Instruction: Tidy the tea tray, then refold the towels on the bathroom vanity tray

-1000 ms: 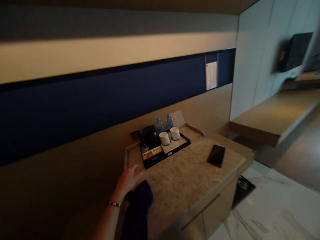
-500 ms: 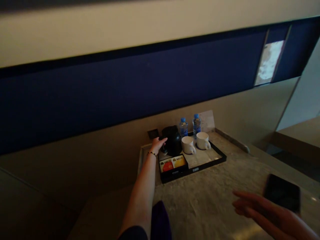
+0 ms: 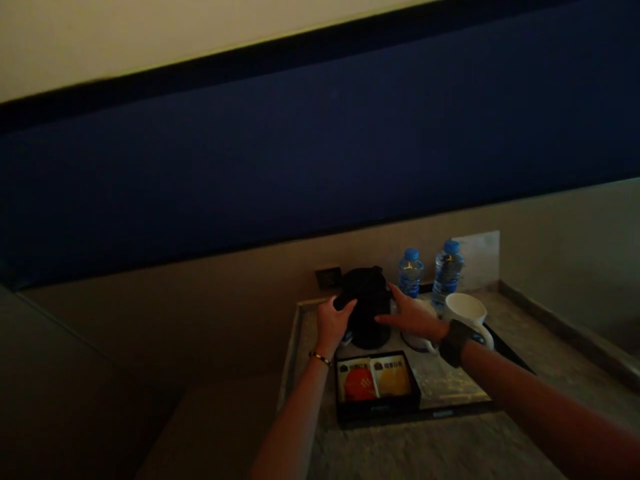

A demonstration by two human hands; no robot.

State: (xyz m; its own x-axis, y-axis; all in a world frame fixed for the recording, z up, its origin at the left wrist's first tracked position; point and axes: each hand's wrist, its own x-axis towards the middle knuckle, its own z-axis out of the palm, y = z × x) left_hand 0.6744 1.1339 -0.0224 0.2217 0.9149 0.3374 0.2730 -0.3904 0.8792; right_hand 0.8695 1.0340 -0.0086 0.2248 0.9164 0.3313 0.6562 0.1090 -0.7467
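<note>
A black electric kettle (image 3: 367,303) stands at the back left of a black-edged tray (image 3: 443,413). My left hand (image 3: 333,325) is wrapped round the kettle's handle on its left side, thumb on top. From the right, my right hand (image 3: 413,315) cups the kettle's body, thumb across the front and fingers behind. My right hand and wrist partly hide a white mug (image 3: 419,341). A second white mug (image 3: 465,308) sits farther right, just behind my right wrist. In front of the kettle lies a black box (image 3: 379,407) with red and yellow packets (image 3: 359,383).
Two water bottles with blue caps, a left bottle (image 3: 411,273) and a right bottle (image 3: 448,272), stand behind the mugs. A white card (image 3: 480,259) leans on the wall, and a dark socket plate (image 3: 327,277) is left of the kettle. A raised ledge (image 3: 565,327) borders the counter's right.
My right hand has moved from the lower right, near the phone, to the kettle's right side. My left hand stays at the handle. The view has come closer, and the phone is out of sight.
</note>
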